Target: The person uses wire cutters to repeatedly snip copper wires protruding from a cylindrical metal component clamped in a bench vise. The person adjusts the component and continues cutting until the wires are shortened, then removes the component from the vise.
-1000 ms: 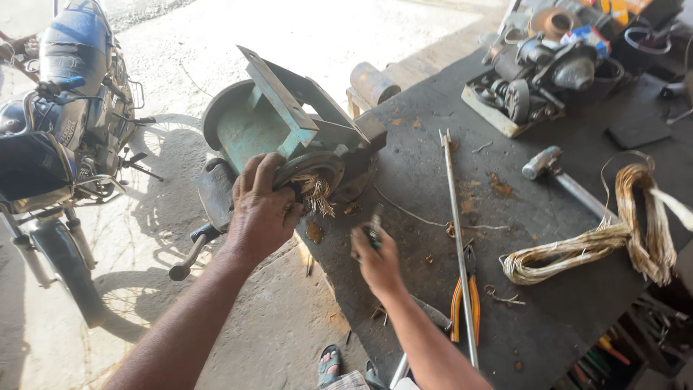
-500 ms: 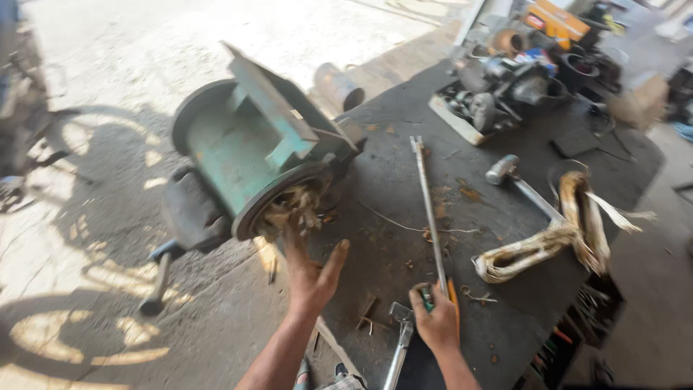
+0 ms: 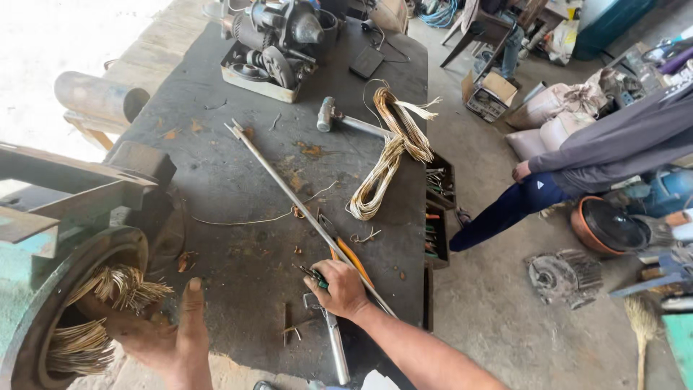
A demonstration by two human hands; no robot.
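Note:
A green motor housing (image 3: 50, 238) lies at the left edge of the dark workbench (image 3: 238, 238), with cut copper winding ends (image 3: 123, 285) sticking out of its round opening. My left hand (image 3: 170, 347) rests open against the lower rim of that opening, thumb pointing up. My right hand (image 3: 339, 289) is closed around a small dark-handled tool (image 3: 314, 276) near the bench's front edge. It sits just beside orange-handled pliers (image 3: 354, 260) and a long steel rod (image 3: 289, 191). A grey metal tool (image 3: 333, 347) lies under my right wrist.
A bundle of pulled copper wire (image 3: 386, 159), a hammer (image 3: 333, 117) and another motor on a tray (image 3: 271, 43) lie farther back. A metal cylinder (image 3: 97, 97) sits at the left. A person (image 3: 606, 152) bends over at the right, near a motor part (image 3: 563, 271) on the floor.
The view has swung right and closer to the bench. My right hand has closed on the small tool by the pliers. My left hand stays at the motor's opening.

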